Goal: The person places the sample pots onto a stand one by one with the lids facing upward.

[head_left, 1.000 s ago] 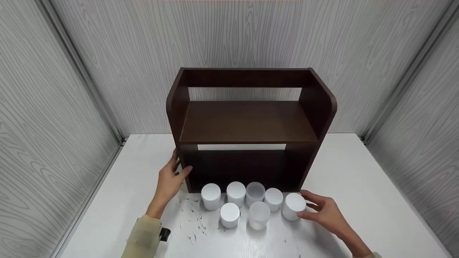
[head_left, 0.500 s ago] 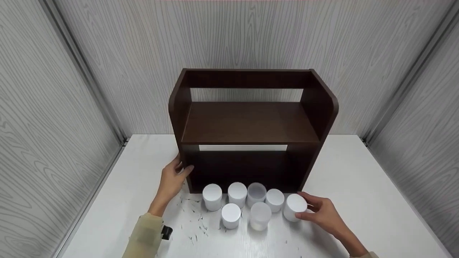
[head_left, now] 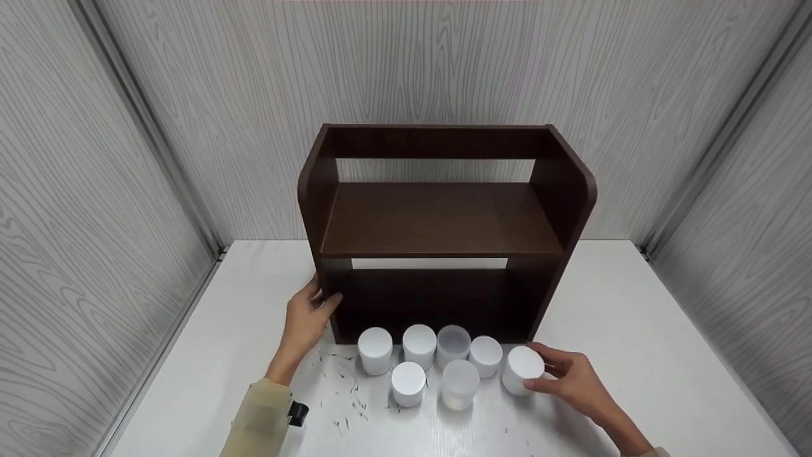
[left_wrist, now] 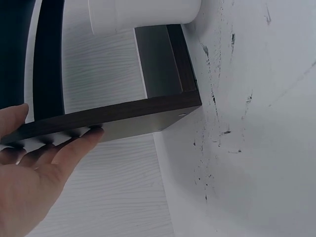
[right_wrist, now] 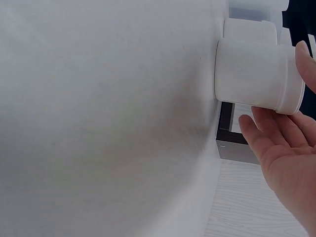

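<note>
A dark brown two-tier wooden shelf point(head_left: 444, 219) stands in the middle of the white table. My left hand point(head_left: 304, 320) grips its left side panel point(left_wrist: 98, 113), thumb at the front edge and fingers along the outer face. At the shelf's front right corner, my right hand point(head_left: 574, 381) holds a white lidded jar point(head_left: 524, 370) between thumb and fingers. In the right wrist view that jar point(right_wrist: 252, 74) stands upright on the table, the thumb at its lid. Several more jars stand before the shelf, among them a white one point(head_left: 375, 351) at the left and a translucent one point(head_left: 459, 384) in front.
Grey wood-patterned panels point(head_left: 431, 63) close off the back and both sides. Dark scuff marks lie on the table point(head_left: 190, 355) in front of the shelf's left part. A black clip-like piece point(head_left: 298, 413) sits at my left sleeve point(head_left: 260, 416).
My left hand's fingers have slid slightly lower along the shelf's side panel. The shelf and jars keep their places relative to each other, and my right hand stays on the same jar.
</note>
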{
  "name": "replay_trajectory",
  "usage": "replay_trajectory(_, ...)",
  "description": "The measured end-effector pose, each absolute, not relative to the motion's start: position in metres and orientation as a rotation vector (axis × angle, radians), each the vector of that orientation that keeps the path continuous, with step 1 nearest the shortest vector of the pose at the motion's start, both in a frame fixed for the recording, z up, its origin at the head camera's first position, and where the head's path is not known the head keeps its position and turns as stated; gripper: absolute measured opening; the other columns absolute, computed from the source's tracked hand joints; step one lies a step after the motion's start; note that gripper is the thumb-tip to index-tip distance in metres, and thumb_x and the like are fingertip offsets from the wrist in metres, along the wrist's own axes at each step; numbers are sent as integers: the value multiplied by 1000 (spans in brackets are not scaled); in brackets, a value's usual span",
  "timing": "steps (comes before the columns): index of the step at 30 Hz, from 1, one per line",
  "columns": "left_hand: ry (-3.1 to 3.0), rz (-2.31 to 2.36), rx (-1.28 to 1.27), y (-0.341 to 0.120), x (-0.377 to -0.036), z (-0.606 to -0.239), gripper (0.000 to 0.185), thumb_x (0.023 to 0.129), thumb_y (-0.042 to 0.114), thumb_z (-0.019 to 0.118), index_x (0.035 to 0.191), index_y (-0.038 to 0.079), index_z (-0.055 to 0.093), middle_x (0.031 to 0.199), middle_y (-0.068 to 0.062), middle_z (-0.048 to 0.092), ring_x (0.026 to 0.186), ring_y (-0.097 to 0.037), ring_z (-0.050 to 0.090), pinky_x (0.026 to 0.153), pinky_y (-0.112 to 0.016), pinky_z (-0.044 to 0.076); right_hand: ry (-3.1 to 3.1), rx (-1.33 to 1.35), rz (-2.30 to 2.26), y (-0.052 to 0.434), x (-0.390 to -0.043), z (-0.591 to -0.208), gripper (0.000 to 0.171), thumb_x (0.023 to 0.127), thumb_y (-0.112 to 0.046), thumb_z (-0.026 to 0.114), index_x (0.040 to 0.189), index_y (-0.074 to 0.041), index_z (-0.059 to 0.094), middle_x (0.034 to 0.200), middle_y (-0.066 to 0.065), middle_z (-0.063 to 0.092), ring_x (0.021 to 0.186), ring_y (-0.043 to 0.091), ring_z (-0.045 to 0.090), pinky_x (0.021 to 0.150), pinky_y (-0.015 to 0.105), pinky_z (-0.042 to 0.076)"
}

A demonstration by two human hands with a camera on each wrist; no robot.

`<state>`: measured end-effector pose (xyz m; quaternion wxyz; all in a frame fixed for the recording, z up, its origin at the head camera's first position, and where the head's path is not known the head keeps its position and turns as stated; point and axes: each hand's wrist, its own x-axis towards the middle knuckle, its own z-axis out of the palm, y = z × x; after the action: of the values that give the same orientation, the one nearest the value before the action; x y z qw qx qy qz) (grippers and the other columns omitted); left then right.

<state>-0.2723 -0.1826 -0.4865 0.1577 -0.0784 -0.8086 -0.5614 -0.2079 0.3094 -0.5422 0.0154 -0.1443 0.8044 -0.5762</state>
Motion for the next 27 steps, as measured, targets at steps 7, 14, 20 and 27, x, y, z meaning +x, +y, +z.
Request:
replay_trajectory(7,-2286,-1604,-188,-180,-272,-486,50,101,8,69,147,-7,55,144,-30,58,130,-47,59,102,-48,54,2479,-416,-1778,312,-210,-541,75,81,-11,92,145,8,58,143,22,61,127,12,62,104,23,49)
replay_trajectory(14,-2289,-1647,-146,-178,-270,-482,45,103,11,67,144,-5,59,141,-26,62,131,-42,60,104,-47,53,2466,-454,-1789,314,-210,-544,73,81,-7,92,143,11,58,145,26,59,128,12,61,105,21,47)
replay_trajectory(20,-2269,-1669,-130,-177,-271,-480,44,102,13,69,142,-5,61,139,-26,63,127,-42,63,101,-47,56,2470,-439,-1786,314,-209,-545,72,81,-8,92,143,9,59,144,25,60,125,10,63,103,22,49)
replay_trajectory(27,-2246,-1663,-117,-175,-273,-480,43,100,11,71,140,-4,63,138,-24,65,125,-40,64,99,-47,56,2485,-401,-1777,313,-209,-544,72,80,-10,93,143,7,61,141,20,64,124,12,65,103,22,50)
